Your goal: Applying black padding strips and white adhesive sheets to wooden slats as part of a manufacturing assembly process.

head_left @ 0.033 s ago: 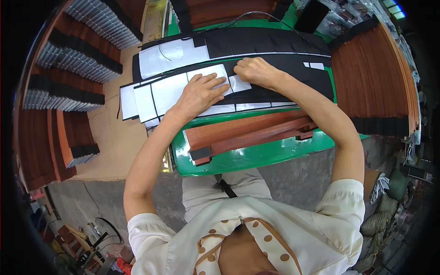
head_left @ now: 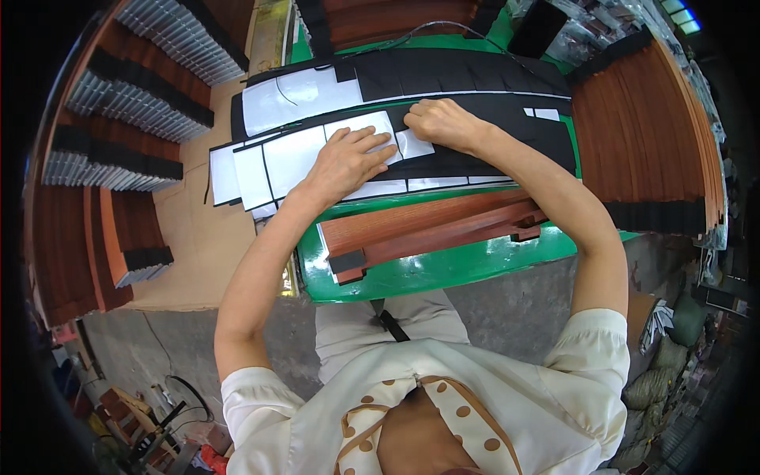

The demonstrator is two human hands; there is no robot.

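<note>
Unmoved, both hands press white-backed sheet [head_left: 317, 154]: left hand [head_left: 348, 162], right hand [head_left: 439, 123].

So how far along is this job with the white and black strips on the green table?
Done, it seems: stacks of reddish-brown wooden boards with black bands stand at the left. In hand: the left hand presses flat on a white backing sheet while the right hand pinches at the long black strip. Left, probably: the bare wooden pieces on the green table.
</note>
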